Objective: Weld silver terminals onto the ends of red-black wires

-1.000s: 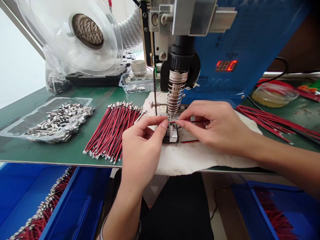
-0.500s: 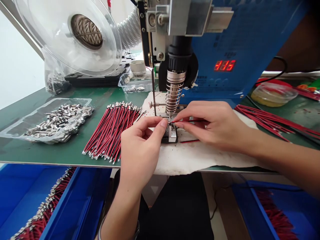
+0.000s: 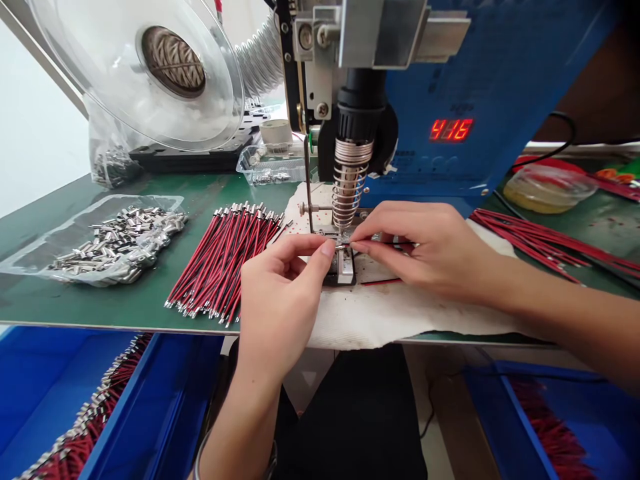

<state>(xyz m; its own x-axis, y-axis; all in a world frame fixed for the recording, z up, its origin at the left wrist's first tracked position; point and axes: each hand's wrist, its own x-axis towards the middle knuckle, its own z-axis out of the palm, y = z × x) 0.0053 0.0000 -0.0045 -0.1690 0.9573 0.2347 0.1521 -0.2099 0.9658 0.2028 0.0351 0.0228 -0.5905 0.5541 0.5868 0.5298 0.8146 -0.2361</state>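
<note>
My left hand point(image 3: 285, 287) is closed, thumb and forefinger pinching a small silver metal connector point(image 3: 341, 247) at the soldering machine's fixture. From the other side my right hand point(image 3: 425, 243) pinches a thin red and black wire point(image 3: 348, 244), its end meeting the connector. Under the fingertips sits the fixture's metal block point(image 3: 345, 272). Just above them, the soldering iron point(image 3: 350, 190) points down inside its coil spring. Fingertips partly hide the joint between wire and connector. A loose red and black wire point(image 3: 381, 282) lies on the cloth below my right hand.
Left of my hands lie a bundle of wired connectors point(image 3: 225, 260) and a clear tray point(image 3: 30, 257) of loose metal connectors. White cloth point(image 3: 370, 320) covers the bench front. More wires point(image 3: 530, 243) lie at right. Blue bins point(image 3: 165, 407) stand below; the blue machine point(image 3: 450, 80) rises behind.
Both hands stay almost in place at the fixture, with only tiny shifts of the fingertips. The wire end sits slightly differently between them.
</note>
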